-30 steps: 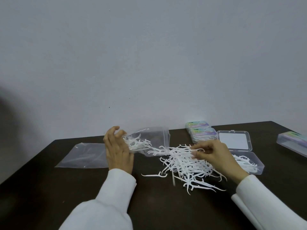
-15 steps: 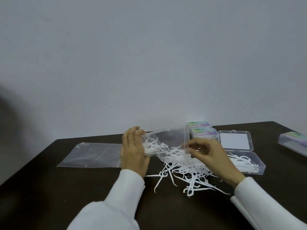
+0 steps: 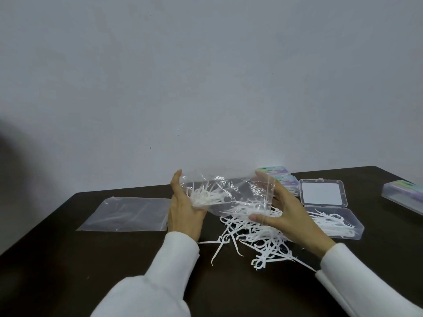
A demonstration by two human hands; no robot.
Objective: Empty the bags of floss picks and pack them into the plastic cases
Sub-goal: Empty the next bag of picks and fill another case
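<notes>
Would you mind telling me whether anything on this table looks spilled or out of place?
Only the loose heap of floss picks strewn on the table under the held bag, which suits emptying it.

Both hands, left hand (image 3: 183,213) and right hand (image 3: 290,216), gripped a clear bag (image 3: 229,191) above the dark table (image 3: 68,259). Floss picks (image 3: 258,239) lay piled beneath.

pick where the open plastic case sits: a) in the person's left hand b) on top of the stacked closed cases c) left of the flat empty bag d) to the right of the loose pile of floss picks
d: the open plastic case lies on the table right of the loose pile of floss picks, a few picks inside.
</notes>
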